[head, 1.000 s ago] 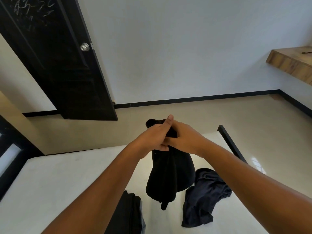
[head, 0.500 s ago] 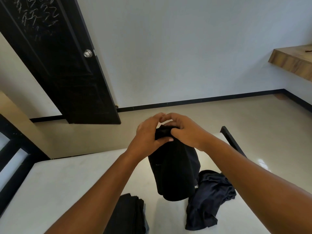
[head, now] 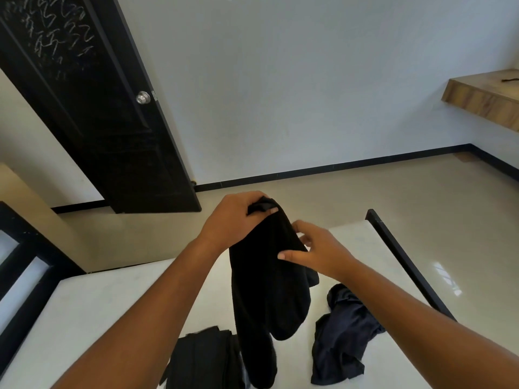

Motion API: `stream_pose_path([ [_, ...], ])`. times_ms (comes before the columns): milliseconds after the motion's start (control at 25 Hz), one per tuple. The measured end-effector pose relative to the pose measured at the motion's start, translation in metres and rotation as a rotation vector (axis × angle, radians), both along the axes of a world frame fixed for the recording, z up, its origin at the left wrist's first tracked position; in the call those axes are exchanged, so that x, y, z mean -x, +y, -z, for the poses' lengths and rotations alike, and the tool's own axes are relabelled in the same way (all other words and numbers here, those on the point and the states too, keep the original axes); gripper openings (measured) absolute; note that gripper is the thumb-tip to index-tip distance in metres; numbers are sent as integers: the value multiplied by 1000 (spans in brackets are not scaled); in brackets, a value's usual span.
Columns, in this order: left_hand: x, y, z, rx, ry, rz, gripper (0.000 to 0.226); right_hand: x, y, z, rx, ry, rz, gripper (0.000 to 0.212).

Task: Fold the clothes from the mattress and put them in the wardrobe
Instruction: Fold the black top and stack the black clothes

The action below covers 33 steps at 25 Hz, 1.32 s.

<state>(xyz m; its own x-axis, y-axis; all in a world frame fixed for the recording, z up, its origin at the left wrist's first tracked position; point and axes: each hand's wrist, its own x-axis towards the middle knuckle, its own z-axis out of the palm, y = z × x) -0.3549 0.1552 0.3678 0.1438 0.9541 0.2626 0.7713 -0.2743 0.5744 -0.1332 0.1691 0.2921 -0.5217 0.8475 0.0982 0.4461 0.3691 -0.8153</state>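
While left hand pinches it, black garment hangs

1. The room is lit evenly and brightly; the light source is not shown.
2. A white glare patch is recorded on the glossy floor, just right of the mattress.
3. A small highlight is carried by the door knob, beyond the mattress.
4. Folds of the black garment above the mattress are largely lost in darkness.
5. Straight lines of the door beyond the mattress are tilted by wide-angle distortion.
6. Edges are rendered sharp throughout.
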Motion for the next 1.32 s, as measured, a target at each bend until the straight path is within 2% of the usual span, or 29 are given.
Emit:
stream_pose_path([
  [160,6,-3,-12,5,16,-23,22,5,-14,38,28,42,176,54],
  [280,12,-5,-21,29,14,-35,24,8,-22,65,23,136,263,44],
  [400,19,-7,-27,77,-10,-60,20,8,-22,81,-139,169,317,33],
  [480,22,-8,-31,94,-34,-61,18,10,-22,83,-206,130,272,34],
  [600,24,-10,-38,119,-51,-55,17,20,-18,73,-163,112,199,56],
  [640,23,-10,-40,132,-51,-51,14,25,-16,70,-145,126,197,57],
  [760,25,-11,-45,160,-56,-29,7,38,-5,62,-160,146,204,35],
  [880,32,-14,-47,177,-86,-30,10,40,1,54,-145,143,213,17],
  [1040,49,-17,-49,187,-119,-99,18,27,3,39,-88,148,290,37],
  [1160,62,-19,-49,181,-163,-167,16,15,9,26,-126,171,217,51],
  [1240,67,-20,-50,162,-218,-196,13,11,12,17,-119,165,96,47],
  [1320,71,-20,-53,153,-236,-208,12,11,13,8,-89,68,-35,38],
])
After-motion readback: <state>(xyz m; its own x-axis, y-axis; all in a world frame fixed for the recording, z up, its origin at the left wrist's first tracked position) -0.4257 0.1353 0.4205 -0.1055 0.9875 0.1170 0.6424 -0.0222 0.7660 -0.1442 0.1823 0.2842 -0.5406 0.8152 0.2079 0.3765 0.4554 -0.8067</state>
